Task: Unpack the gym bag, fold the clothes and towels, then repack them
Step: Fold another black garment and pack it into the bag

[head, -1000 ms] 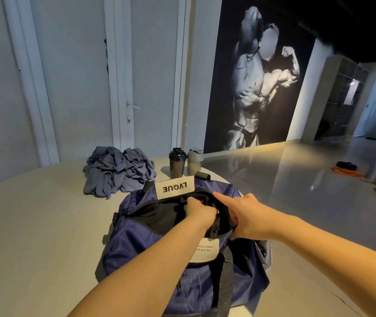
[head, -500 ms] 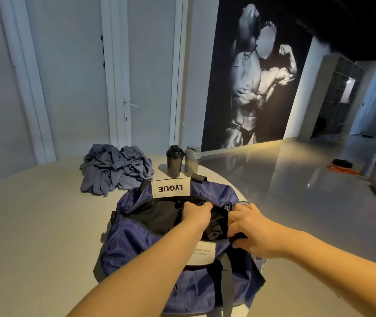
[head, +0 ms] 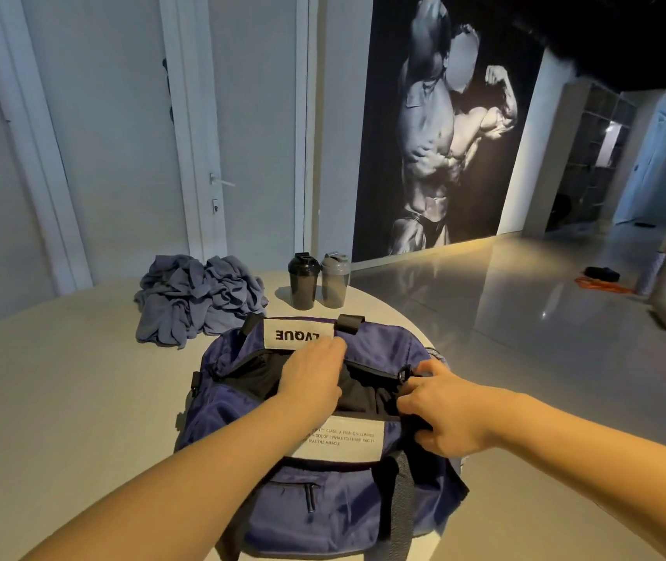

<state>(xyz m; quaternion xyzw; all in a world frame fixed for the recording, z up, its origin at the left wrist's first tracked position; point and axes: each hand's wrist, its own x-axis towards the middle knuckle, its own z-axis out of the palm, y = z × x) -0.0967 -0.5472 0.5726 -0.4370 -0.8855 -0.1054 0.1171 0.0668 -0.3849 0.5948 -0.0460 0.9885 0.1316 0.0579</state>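
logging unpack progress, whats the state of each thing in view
gym bag: on the table, top unzipped and open
grey clothes pile: crumpled, unfolded, beyond the bag
black shaker bottle: upright, lid on
grey shaker bottle: upright, lid on
door: shut
left hand: laid across the bag's opening, fingers on its far rim
right hand: gripping the bag's near rim, right end

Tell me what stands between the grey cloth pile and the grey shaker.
The black shaker, right beside the grey shaker; shown in the head view.

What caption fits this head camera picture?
Left hand and right hand work at the open blue gym bag, grey clothes heaped behind it.
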